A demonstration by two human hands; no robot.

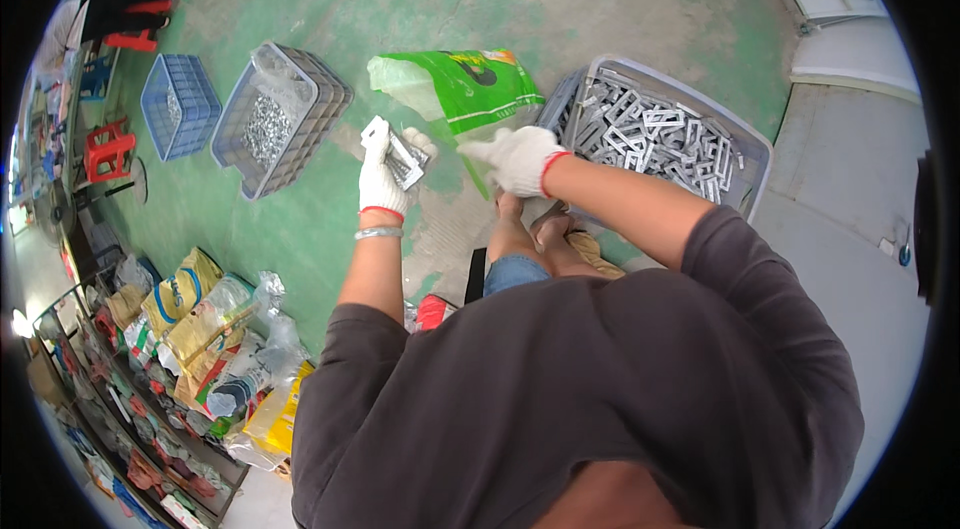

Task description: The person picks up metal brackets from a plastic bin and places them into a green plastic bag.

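White knitted gloves with red cuffs cover both hands. My left hand (378, 174) is closed on a few silver rectangular metal frames (406, 165), which stick out to its right. My right hand (520, 159) is at the lower edge of a green plastic bag (488, 94); its fingers stretch leftward, slightly blurred, and I see nothing in them. The bag lies on its side, with its pale mouth toward the left. Right of that hand stands a grey plastic crate (765, 154) heaped with similar metal frames (650, 134).
Two more crates stand at the left: a grey one (318, 94) with small metal parts and a clear bag, and a blue one (182, 109). Sacks (215, 329) and a loaded rack (130, 429) line the lower left. Beyond are a red stool (108, 151) and another person (95, 14).
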